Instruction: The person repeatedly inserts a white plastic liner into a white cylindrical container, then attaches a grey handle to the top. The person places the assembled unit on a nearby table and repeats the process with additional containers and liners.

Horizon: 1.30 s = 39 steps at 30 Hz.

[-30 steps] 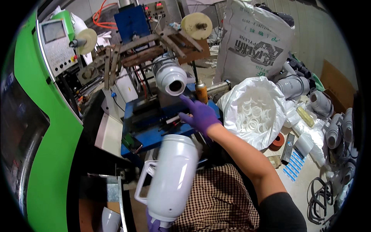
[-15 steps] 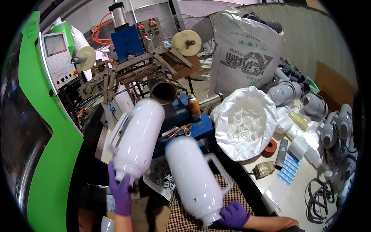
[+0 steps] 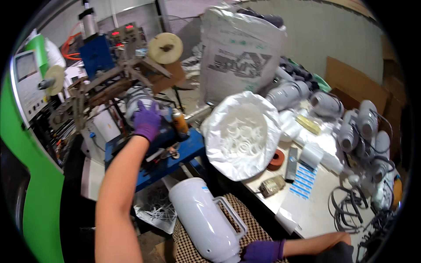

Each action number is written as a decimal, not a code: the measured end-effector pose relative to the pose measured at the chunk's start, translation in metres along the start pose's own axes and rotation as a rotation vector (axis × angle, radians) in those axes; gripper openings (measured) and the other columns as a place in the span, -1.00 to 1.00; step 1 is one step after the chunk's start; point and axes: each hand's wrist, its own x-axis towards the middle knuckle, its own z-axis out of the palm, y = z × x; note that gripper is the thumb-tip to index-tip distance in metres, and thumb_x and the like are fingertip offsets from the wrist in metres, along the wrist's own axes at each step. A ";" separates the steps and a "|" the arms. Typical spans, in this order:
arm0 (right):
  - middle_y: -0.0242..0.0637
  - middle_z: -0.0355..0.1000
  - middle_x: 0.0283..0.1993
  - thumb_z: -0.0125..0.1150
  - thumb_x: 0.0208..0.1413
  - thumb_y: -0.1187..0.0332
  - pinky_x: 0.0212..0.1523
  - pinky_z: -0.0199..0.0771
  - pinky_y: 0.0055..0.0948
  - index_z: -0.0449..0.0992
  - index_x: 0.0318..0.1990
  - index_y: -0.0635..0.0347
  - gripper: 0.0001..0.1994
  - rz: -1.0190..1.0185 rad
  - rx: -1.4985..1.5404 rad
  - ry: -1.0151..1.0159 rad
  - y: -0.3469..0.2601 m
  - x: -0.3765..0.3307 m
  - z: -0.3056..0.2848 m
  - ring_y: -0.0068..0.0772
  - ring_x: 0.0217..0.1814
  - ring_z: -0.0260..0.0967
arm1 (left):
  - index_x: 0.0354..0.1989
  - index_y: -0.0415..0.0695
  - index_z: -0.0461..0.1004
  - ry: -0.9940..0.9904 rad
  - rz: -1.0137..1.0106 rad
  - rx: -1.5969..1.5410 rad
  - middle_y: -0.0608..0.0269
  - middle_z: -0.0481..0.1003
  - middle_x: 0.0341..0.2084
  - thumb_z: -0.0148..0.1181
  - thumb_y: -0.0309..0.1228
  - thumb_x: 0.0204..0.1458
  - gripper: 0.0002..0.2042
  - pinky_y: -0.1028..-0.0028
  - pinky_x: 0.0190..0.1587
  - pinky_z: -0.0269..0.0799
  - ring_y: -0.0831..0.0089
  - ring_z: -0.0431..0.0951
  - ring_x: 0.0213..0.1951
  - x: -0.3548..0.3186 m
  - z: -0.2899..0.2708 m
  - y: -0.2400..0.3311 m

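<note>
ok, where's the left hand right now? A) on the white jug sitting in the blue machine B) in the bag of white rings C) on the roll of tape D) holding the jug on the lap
A: the left hand, in a purple glove, presses on the white jug seated in the blue machine.

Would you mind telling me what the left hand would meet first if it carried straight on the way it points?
The left hand already seems pressed against the white jug on the machine; depth is unclear.
</note>
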 end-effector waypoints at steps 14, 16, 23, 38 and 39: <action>-0.21 0.57 -0.26 0.07 0.27 0.10 -0.27 0.44 -0.02 0.46 0.01 0.09 -0.68 1.095 -0.620 0.696 0.189 0.044 -0.117 -0.04 -0.27 0.55 | 0.27 0.18 0.41 -0.070 1.418 -0.898 0.22 0.36 0.28 0.35 -0.22 -0.12 -0.35 -0.12 0.40 0.07 0.09 0.27 0.36 -0.296 -0.096 0.135; -0.20 0.55 -0.25 0.08 0.29 0.12 -0.24 0.42 -0.05 0.48 0.04 0.08 -0.68 0.987 -0.542 0.758 0.175 0.028 -0.127 -0.04 -0.23 0.53 | 0.31 0.17 0.36 0.091 1.594 -0.637 0.27 0.38 0.23 0.26 -0.26 0.02 -0.42 -0.07 0.40 0.09 0.21 0.26 0.35 -0.337 -0.068 0.151; -0.22 0.52 -0.26 0.24 -0.05 0.46 -0.05 0.40 -0.11 0.56 -0.07 0.08 -0.68 0.949 -1.041 0.888 0.055 -0.115 -0.140 -0.04 -0.15 0.45 | 0.31 -0.01 0.36 0.178 1.442 -0.636 0.16 0.40 0.22 0.04 -0.32 0.15 -0.51 0.01 0.43 0.10 0.17 0.31 0.32 -0.383 -0.019 0.149; -0.19 0.50 0.02 0.06 0.42 0.36 0.04 0.43 -0.49 0.38 0.20 0.34 -0.69 0.951 -0.146 1.937 0.005 -0.433 -0.067 -0.47 0.04 0.42 | -0.19 -0.17 0.66 0.266 -0.222 -1.843 0.39 0.59 -0.35 0.42 -0.16 0.07 -0.68 0.50 -0.14 0.47 0.58 0.52 -0.29 -0.228 0.000 -0.023; -0.17 0.47 0.11 0.06 0.42 0.38 0.07 0.41 -0.50 0.35 0.24 0.37 -0.66 1.112 -0.670 1.890 0.021 -0.391 -0.079 -0.47 0.07 0.40 | -0.25 -0.18 0.67 0.043 -0.281 -1.832 0.37 0.58 -0.41 0.38 -0.09 0.11 -0.65 0.48 -0.16 0.45 0.58 0.50 -0.32 -0.235 -0.004 0.007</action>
